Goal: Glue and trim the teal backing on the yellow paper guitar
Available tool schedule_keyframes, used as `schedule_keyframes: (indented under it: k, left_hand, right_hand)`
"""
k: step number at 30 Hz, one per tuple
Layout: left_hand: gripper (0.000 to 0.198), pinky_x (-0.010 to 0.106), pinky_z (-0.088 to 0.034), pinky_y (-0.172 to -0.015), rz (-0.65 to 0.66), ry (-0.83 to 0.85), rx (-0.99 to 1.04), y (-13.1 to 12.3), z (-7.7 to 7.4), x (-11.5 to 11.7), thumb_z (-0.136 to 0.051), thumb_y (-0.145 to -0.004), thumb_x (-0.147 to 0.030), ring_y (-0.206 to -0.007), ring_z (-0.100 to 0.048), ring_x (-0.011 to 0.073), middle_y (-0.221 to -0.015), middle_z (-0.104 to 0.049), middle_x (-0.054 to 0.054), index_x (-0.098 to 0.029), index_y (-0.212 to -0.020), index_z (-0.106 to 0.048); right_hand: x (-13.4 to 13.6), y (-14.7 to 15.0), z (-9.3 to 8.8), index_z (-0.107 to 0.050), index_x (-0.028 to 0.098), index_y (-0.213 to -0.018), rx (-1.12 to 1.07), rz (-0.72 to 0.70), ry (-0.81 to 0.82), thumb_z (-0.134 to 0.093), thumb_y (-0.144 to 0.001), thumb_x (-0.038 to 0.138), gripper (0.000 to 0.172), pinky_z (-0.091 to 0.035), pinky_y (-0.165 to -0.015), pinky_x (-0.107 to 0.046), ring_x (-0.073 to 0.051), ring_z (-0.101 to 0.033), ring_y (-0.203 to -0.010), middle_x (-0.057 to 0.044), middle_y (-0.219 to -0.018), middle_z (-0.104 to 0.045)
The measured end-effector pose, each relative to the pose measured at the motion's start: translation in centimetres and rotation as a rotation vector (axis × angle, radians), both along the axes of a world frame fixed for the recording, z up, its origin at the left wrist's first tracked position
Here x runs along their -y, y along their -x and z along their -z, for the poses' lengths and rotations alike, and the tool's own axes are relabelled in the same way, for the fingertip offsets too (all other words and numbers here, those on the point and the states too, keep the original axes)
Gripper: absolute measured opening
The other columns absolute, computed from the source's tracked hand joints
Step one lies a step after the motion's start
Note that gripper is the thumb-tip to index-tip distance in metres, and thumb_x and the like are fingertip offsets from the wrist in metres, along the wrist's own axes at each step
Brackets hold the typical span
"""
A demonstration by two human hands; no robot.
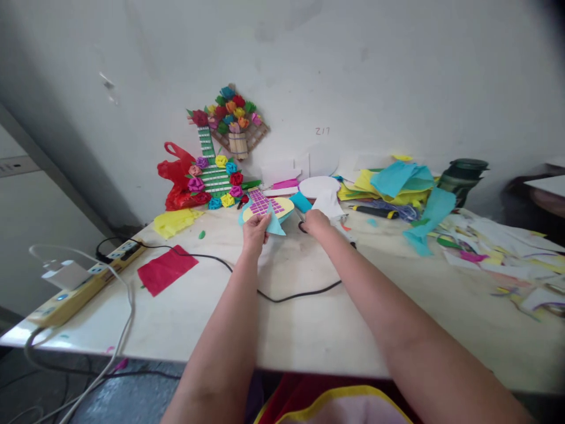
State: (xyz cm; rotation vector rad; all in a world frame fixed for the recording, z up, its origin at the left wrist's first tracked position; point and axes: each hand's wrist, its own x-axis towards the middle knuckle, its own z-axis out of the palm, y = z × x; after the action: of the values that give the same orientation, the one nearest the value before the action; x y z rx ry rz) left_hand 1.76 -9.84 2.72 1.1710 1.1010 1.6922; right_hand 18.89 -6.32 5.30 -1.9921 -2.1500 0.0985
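Note:
My left hand (255, 232) pinches a light blue piece of paper (276, 225) with a pointed corner. Right behind it is a yellow oval craft piece (286, 205) with a purple grid pattern and a light blue edge; I cannot tell whether the same hand holds it too. My right hand (316, 222) is closed around small scissors (302, 227), whose black handle loop shows at the fingers while the rest is mostly hidden. Just beyond the right hand lie a blue paper square (301, 202) and a white paper shape (326, 200).
A green guitar-shaped craft with paper flowers (216, 179) leans on the wall near a red plastic bag (175, 176). A black cable (282, 300) crosses the table before me. Left are red paper (168, 270) and a power strip (83, 288); right, a utility knife (375, 211) and paper scraps (494, 241).

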Motion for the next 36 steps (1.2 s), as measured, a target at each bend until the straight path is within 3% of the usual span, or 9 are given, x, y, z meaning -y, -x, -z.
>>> schedule_keyframes:
  k: [7, 11, 15, 18, 21, 24, 27, 32, 36]
  left_hand:
    - [0.028, 0.017, -0.018, -0.025, 0.000, 0.000, -0.125, -1.5, 0.0, 0.0, -0.064, -0.069, -0.039, -0.024, -0.033, 0.0059, -0.034, -0.038, -0.009, -0.018, -0.060, -0.048]
    - [0.027, 0.017, -0.018, -0.025, -0.010, -0.029, -0.151, -2.8, -0.4, -0.1, -0.062, -0.072, -0.038, -0.023, -0.033, 0.0062, -0.032, -0.037, -0.009, -0.018, -0.061, -0.048]
    - [0.027, 0.017, -0.018, -0.026, -0.009, -0.032, -0.118, -5.0, -1.1, 0.0, -0.064, -0.072, -0.037, -0.023, -0.032, 0.0056, -0.032, -0.037, -0.009, -0.018, -0.060, -0.048]
    - [0.029, 0.018, -0.021, -0.027, 0.046, -0.048, -0.129, -6.5, -1.6, 0.4, -0.058, -0.075, -0.042, -0.024, -0.033, 0.0060, -0.033, -0.040, -0.008, -0.018, -0.063, -0.048]
    - [0.026, 0.018, -0.022, -0.029, 0.022, -0.026, -0.081, -7.0, -2.1, 0.6, -0.059, -0.074, -0.043, -0.025, -0.034, 0.0066, -0.036, -0.044, -0.007, -0.018, -0.071, -0.050]
    - [0.025, 0.018, -0.024, -0.032, -0.095, -0.012, -0.043, -6.6, -2.4, 0.5, -0.064, -0.071, -0.037, -0.028, -0.036, 0.0058, -0.039, -0.046, -0.007, -0.019, -0.066, -0.047]
    - [0.025, 0.019, -0.028, -0.036, -0.216, -0.077, -0.077, -5.4, -2.5, 0.0, -0.057, -0.075, -0.037, -0.032, -0.038, 0.0065, -0.042, -0.046, -0.006, -0.019, -0.063, -0.045]
    - [0.029, 0.020, -0.038, -0.053, -0.722, -0.092, -0.151, -2.3, -2.4, -0.3, -0.042, -0.083, -0.042, -0.050, -0.048, 0.0098, -0.052, -0.049, -0.004, -0.021, -0.063, -0.040]
    - [0.040, 0.024, -0.038, -0.060, -0.871, 0.147, -0.246, -0.2, -2.0, 0.3, -0.032, -0.086, -0.046, -0.060, -0.051, 0.0133, -0.056, -0.052, 0.000, -0.021, -0.054, -0.038]
  right_hand:
    - [-0.2, 0.2, -0.6, -0.068, 0.015, -0.088, -0.075, -0.040, -0.013, -0.059, -0.076, 0.031, 0.023, -0.044, -0.071, -0.031, -0.027, -0.061, -0.092, -0.017, -0.098, -0.066]
    - [1.3, -0.3, -1.8, -0.061, 0.014, -0.064, -0.555, -0.264, 0.174, -0.045, -0.081, 0.057, 0.049, -0.040, -0.048, -0.025, -0.014, -0.056, -0.049, -0.009, -0.061, -0.064]
    - [2.1, -1.0, -2.0, -0.048, 0.016, -0.058, -0.990, -0.406, 0.322, -0.063, -0.072, 0.046, 0.036, -0.028, -0.035, -0.017, -0.005, -0.039, -0.034, 0.001, -0.046, -0.056]
    - [1.7, -2.7, -1.9, -0.051, 0.016, -0.062, -1.086, -0.288, 0.256, -0.064, -0.072, 0.031, 0.022, -0.026, -0.034, -0.016, -0.005, -0.040, -0.035, 0.002, -0.047, -0.057]
    - [0.9, -6.4, -1.9, -0.057, 0.014, -0.068, -1.030, 0.035, 0.002, -0.058, -0.075, 0.023, 0.012, -0.033, -0.041, -0.018, -0.007, -0.047, -0.043, -0.002, -0.055, -0.060]
    - [0.7, -11.7, -1.2, -0.063, 0.011, -0.076, -0.730, 0.448, -0.276, -0.050, -0.077, 0.019, 0.015, -0.040, -0.057, -0.023, -0.016, -0.058, -0.069, -0.011, -0.077, -0.065]
    - [1.1, -16.1, 0.3, -0.062, 0.006, -0.099, -0.634, 0.664, -0.372, -0.036, -0.081, 0.011, 0.032, -0.039, -0.074, -0.031, -0.026, -0.055, -0.094, -0.020, -0.101, -0.061]
    - [1.2, -17.5, 2.6, -0.042, 0.000, -0.127, -0.468, 0.876, -0.480, -0.042, -0.078, 0.017, 0.052, -0.032, -0.090, -0.042, -0.036, -0.035, -0.118, -0.027, -0.134, -0.032]
    - [1.0, -15.8, 2.4, -0.059, 0.011, -0.110, -0.320, 0.732, -0.687, -0.040, -0.081, 0.021, 0.036, -0.025, -0.094, -0.047, -0.033, -0.032, -0.118, -0.017, -0.135, -0.036]
